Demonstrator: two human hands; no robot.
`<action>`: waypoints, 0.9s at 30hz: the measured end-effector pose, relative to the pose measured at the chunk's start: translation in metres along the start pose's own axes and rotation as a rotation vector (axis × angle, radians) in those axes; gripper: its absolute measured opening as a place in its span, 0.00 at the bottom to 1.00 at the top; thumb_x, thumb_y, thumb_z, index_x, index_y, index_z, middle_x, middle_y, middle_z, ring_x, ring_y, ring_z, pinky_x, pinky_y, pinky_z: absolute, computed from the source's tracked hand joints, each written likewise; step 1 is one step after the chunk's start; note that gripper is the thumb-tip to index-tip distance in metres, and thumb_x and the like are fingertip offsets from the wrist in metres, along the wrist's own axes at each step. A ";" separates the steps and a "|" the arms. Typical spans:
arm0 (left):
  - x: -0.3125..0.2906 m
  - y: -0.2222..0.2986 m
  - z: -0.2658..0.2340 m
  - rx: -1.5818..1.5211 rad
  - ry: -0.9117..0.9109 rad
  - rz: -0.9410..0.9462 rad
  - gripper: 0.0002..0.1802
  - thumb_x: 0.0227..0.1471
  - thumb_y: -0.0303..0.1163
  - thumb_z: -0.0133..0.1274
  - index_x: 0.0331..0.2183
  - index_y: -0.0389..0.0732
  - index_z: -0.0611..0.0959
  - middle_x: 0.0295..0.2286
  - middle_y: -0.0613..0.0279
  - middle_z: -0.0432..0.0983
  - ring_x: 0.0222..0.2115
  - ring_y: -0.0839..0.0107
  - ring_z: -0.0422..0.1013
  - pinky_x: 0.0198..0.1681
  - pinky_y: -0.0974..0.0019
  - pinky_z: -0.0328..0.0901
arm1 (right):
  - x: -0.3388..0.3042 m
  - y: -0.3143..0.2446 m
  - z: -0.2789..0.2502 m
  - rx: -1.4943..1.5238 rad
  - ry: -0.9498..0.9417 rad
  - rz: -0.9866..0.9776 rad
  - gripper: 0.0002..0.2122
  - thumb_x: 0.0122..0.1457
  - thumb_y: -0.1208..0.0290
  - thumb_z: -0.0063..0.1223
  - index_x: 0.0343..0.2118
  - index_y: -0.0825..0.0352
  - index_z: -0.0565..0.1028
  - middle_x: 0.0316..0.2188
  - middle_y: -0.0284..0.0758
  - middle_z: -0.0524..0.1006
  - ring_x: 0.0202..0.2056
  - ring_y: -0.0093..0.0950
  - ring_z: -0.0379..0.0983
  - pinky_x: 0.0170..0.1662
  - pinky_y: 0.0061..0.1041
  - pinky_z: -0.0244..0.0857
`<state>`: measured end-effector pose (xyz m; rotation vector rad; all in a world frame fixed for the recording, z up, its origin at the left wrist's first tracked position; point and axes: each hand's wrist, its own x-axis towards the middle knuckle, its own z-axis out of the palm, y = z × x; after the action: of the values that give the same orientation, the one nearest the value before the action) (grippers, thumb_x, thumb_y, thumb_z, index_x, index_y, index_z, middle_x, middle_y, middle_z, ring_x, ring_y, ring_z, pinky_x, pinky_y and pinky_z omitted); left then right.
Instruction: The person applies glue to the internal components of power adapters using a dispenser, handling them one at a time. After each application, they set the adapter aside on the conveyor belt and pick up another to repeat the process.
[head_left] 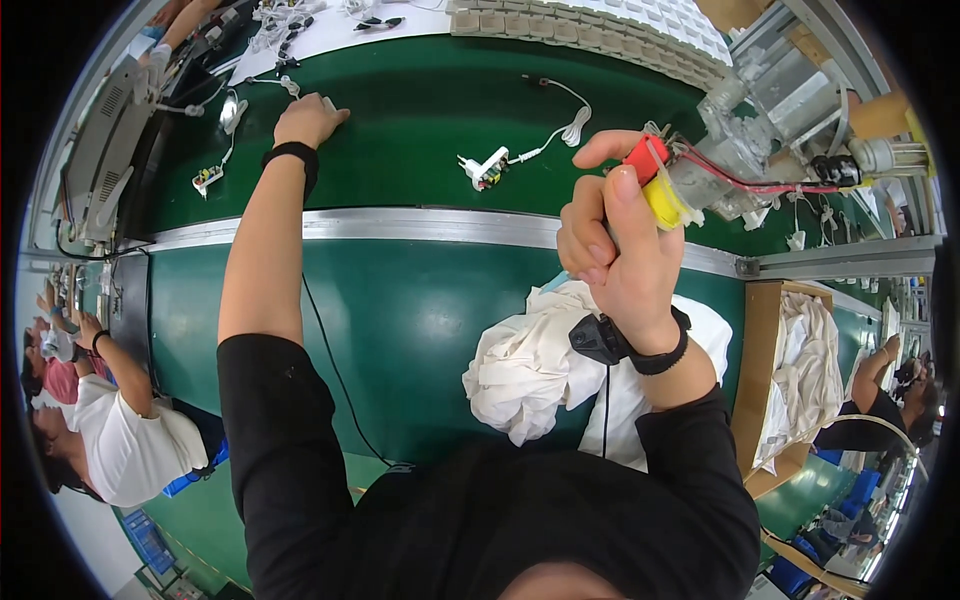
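Observation:
My left hand (pixel 310 121) reaches over the far green belt (pixel 400 110), its fingers curled down and their tips hidden. A white cable end (pixel 290 87) lies against its far side; whether the hand holds it is hidden. My right hand (pixel 628 225) is raised, with thumb and fingers closed around the red and yellow end of a hanging clear-bodied tool (pixel 690 185) with red and black wires. Left of that hand, a white plug adapter with its circuit board exposed (pixel 487 170) lies on the belt, trailing a coiled white cord (pixel 576 130).
Another opened adapter (pixel 207 179) lies at the belt's left. White trays (pixel 590 25) and bundled cables (pixel 285 30) are at the back. Crumpled white cloth (pixel 530 360) rests on the near table; a cardboard box (pixel 757 370) of cloth stands right. Co-workers sit on both sides.

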<state>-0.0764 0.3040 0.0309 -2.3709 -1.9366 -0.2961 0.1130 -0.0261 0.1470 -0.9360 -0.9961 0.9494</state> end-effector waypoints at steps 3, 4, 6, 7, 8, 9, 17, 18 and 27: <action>-0.003 -0.008 -0.001 -0.110 -0.107 0.097 0.23 0.46 0.44 0.53 0.41 0.39 0.76 0.36 0.55 0.76 0.35 0.58 0.73 0.39 0.58 0.68 | 0.002 -0.001 0.001 -0.001 0.006 -0.012 0.14 0.63 0.59 0.38 0.40 0.67 0.62 0.10 0.24 0.55 0.10 0.12 0.48 0.13 0.15 0.44; -0.015 0.002 -0.010 -0.113 -0.112 0.108 0.23 0.46 0.44 0.53 0.41 0.39 0.76 0.36 0.55 0.76 0.35 0.58 0.73 0.39 0.58 0.68 | 0.003 -0.001 -0.001 -0.003 0.017 -0.010 0.14 0.63 0.59 0.38 0.40 0.67 0.62 0.10 0.24 0.55 0.10 0.12 0.48 0.13 0.15 0.44; -0.045 0.010 -0.030 -1.131 -0.287 -0.149 0.25 0.50 0.39 0.49 0.46 0.34 0.71 0.40 0.49 0.74 0.43 0.62 0.70 0.39 0.62 0.68 | 0.003 -0.001 0.000 0.006 0.022 -0.001 0.14 0.63 0.59 0.38 0.40 0.67 0.62 0.10 0.24 0.56 0.10 0.12 0.49 0.13 0.15 0.44; -0.048 -0.001 -0.026 -1.525 -0.387 -0.146 0.22 0.51 0.37 0.46 0.45 0.31 0.71 0.40 0.50 0.74 0.39 0.66 0.71 0.35 0.69 0.69 | 0.003 -0.001 0.003 0.010 0.019 0.003 0.14 0.63 0.59 0.38 0.40 0.67 0.62 0.10 0.24 0.56 0.10 0.12 0.49 0.13 0.15 0.44; -0.052 -0.014 -0.022 -1.920 -0.484 -0.138 0.20 0.53 0.34 0.44 0.43 0.29 0.71 0.39 0.51 0.74 0.36 0.71 0.73 0.31 0.77 0.70 | 0.003 -0.001 0.005 0.000 0.009 0.000 0.14 0.63 0.59 0.38 0.40 0.67 0.62 0.10 0.24 0.56 0.10 0.12 0.48 0.13 0.15 0.44; -0.063 -0.004 -0.023 -1.924 -0.502 -0.137 0.20 0.53 0.34 0.44 0.43 0.29 0.71 0.39 0.51 0.74 0.36 0.71 0.73 0.31 0.77 0.70 | 0.004 0.000 0.003 -0.024 0.018 -0.004 0.14 0.63 0.59 0.37 0.40 0.67 0.62 0.10 0.24 0.55 0.10 0.12 0.48 0.13 0.15 0.44; -0.218 0.073 -0.030 -2.245 -0.812 -0.238 0.19 0.57 0.31 0.39 0.49 0.34 0.63 0.43 0.48 0.70 0.42 0.67 0.71 0.31 0.75 0.71 | 0.005 -0.001 0.000 -0.073 0.050 0.001 0.16 0.64 0.56 0.33 0.41 0.67 0.62 0.10 0.24 0.54 0.09 0.13 0.47 0.13 0.15 0.42; -0.232 0.077 -0.030 -2.248 -0.819 -0.246 0.19 0.57 0.31 0.39 0.49 0.34 0.63 0.43 0.48 0.70 0.42 0.67 0.71 0.31 0.75 0.71 | 0.006 0.000 0.001 -0.082 0.050 -0.009 0.17 0.64 0.55 0.32 0.41 0.67 0.62 0.10 0.24 0.54 0.09 0.13 0.47 0.13 0.15 0.42; -0.291 0.096 -0.052 -2.079 -1.214 -0.089 0.20 0.56 0.23 0.41 0.51 0.37 0.61 0.46 0.54 0.67 0.48 0.68 0.66 0.40 0.67 0.72 | 0.004 0.011 0.003 0.108 -0.039 -0.018 0.12 0.61 0.63 0.43 0.38 0.69 0.63 0.12 0.25 0.59 0.12 0.13 0.53 0.15 0.14 0.47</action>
<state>-0.0431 -0.0046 0.0332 -4.2275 -2.4609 -2.3355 0.1086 -0.0183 0.1384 -0.8199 -0.9747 0.9996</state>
